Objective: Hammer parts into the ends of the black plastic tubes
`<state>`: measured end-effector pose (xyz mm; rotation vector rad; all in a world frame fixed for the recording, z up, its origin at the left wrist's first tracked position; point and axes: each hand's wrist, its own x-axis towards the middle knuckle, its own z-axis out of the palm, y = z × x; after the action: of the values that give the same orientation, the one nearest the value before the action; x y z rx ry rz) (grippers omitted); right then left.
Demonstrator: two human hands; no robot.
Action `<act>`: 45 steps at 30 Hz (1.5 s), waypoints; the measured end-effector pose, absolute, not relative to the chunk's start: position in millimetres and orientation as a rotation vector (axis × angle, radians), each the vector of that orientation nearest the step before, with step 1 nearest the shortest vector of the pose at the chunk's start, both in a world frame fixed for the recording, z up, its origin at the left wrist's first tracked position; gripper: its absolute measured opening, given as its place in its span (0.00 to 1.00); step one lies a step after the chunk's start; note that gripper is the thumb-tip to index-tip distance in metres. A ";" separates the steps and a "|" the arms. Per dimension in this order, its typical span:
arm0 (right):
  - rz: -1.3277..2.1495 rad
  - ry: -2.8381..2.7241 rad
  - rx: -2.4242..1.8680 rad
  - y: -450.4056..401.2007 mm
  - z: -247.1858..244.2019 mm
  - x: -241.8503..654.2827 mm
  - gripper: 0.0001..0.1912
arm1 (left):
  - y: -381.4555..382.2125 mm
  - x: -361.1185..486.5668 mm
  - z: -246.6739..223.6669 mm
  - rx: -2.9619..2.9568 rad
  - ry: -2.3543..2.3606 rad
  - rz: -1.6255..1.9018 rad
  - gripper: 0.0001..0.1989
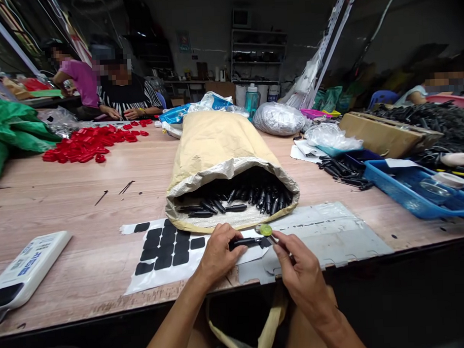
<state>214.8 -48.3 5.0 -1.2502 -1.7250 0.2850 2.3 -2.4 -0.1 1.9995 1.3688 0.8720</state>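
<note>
My left grip [221,250] holds a black tube [247,242]; my right grip [301,265], at three o'clock, pinches a green-ended tool [266,230]. Apparently I'm aligning them, which calls for steadiness.

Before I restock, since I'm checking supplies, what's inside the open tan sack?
Many slim black parts lie inside the tan sack, near its mouth. Anything deeper is hidden by its upper side and shadow.

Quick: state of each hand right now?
Left hand: closed, holding a black part.
Right hand: closed on a small tool, exact type unclear, by a green disc.
</note>
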 end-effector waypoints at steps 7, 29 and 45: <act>0.321 -1.804 -1.205 -57.1 2.9 186.0 0.19 | -0.1 0.4 -6.4 1.984 1.345 0.906 0.05; 0.031 -1.776 -1.505 -42.4 -6.2 247.3 0.16 | -0.1 -2.1 -4.9 1.953 1.339 0.889 0.05; -0.449 -1.760 -1.822 -14.4 -30.6 296.0 0.13 | -0.3 -3.7 0.7 1.931 1.283 0.870 0.24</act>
<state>296.0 -14.4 -30.6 -1.8215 -1.7603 -0.4493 -3.7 -0.3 0.7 1.9313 1.2834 0.8700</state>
